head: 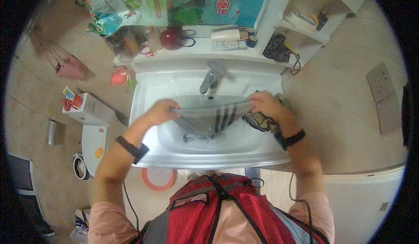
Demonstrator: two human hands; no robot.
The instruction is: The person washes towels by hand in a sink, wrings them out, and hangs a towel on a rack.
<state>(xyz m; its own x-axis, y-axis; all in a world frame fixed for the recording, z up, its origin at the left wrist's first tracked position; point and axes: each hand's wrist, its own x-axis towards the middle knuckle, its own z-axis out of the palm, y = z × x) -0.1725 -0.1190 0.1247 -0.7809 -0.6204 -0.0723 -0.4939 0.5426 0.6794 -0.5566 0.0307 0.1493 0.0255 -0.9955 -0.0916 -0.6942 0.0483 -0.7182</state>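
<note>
A wet grey cloth [199, 119] with dark stripes hangs stretched between my hands over the white washbasin [154, 149]. My left hand [163, 111] pinches its left end, and my right hand [265, 104] grips the right end. Behind the cloth stands a chrome faucet [208, 80]; water seems to run from its spout onto the fabric. Water lies in the bowl below, with something dark at the cloth's lower edge that I cannot make out. A dark patterned cloth [260, 121] rests on the basin's right side, just under my right hand.
Tubes [227, 40], a dark red round object [171, 38] and scissors [188, 38] stand on the ledge behind the basin. A pink soap dish [120, 76] is at the left. Further left is a toilet [93, 149]. An orange-rimmed basin [158, 178] sits on the floor below.
</note>
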